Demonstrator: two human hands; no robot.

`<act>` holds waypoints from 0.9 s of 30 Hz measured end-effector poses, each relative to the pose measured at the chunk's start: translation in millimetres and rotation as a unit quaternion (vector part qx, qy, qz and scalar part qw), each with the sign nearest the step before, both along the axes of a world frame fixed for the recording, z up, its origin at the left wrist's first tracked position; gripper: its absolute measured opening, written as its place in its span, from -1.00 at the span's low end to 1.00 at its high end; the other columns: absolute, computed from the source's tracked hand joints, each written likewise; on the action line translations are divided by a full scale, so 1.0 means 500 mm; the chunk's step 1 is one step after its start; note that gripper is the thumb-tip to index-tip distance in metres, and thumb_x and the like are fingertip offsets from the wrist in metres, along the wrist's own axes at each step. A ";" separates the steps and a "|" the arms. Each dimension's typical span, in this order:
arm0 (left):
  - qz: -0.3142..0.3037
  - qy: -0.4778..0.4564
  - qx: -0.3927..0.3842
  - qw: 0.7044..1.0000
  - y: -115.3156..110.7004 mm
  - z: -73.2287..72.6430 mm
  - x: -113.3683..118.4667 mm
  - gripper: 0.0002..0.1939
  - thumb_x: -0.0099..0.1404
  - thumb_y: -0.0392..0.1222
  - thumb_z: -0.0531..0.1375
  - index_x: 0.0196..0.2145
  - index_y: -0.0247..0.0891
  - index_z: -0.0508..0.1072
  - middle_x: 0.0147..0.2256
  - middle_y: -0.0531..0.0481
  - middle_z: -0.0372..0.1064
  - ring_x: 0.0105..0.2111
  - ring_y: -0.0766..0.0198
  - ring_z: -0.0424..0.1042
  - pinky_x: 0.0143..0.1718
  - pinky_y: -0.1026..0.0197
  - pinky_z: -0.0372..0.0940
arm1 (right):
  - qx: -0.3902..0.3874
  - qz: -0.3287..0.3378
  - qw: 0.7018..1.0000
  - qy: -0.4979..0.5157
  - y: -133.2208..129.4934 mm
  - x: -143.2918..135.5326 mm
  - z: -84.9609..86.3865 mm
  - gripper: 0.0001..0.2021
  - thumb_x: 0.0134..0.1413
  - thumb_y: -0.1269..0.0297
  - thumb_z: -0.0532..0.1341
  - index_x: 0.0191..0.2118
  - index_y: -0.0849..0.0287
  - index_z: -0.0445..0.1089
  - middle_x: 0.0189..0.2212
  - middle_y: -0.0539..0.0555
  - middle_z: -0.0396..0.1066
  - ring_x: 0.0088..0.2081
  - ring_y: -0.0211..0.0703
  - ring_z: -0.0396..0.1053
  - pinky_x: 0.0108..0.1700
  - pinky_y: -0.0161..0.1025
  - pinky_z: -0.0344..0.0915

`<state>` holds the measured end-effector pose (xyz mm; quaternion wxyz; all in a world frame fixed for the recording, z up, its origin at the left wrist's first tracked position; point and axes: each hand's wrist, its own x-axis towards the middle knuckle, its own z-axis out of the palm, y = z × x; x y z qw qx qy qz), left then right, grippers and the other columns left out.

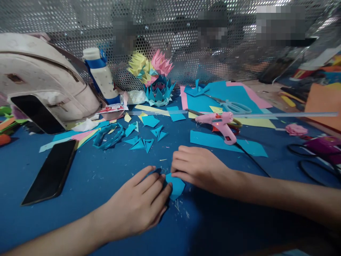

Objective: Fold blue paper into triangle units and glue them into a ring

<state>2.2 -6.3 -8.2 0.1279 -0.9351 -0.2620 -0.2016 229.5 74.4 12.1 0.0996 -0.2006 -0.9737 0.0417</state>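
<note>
On the blue tabletop [106, 220], at the near centre, the small blue paper piece [177, 187] lay between the two hands. Its left edge was positioned at the fingertips of the left hand [144, 201]; its upper edge was located directly at the fingertips of the right hand [195, 169]. The lower right portion of the piece projected past the fingers of both hands and was exposed. The left hand's fingers were bent and slightly separated, and the right hand's fingers were drawn narrowly together. The thumb contact was hidden, so whether either hand pinched the piece or only pressed it could not be determined.

Folded blue pieces [139, 143] lay beyond the left hand, beside a coil of blue strip [108, 136]. The pink glue gun [217, 125], with a small orange light visible, rested beyond the right hand, partly over a blue paper strip [226, 141]. A dark phone [50, 172] lay flat to the left. Paper flowers [156, 78] in yellow, pink and blue stood at the rear, near a white bottle [102, 78].
</note>
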 end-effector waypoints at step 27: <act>-0.033 -0.007 -0.016 0.999 0.008 0.002 -0.011 -0.67 0.43 -0.24 0.11 0.04 -0.51 0.46 -0.05 -0.20 0.53 -0.04 0.06 0.47 0.24 -0.10 0.20 | 0.121 0.062 0.986 -0.092 -0.031 -0.004 -0.003 -0.78 0.15 0.58 0.14 -0.45 0.15 0.34 -0.46 0.06 0.32 -0.39 -0.12 0.14 -0.43 -0.13 -0.03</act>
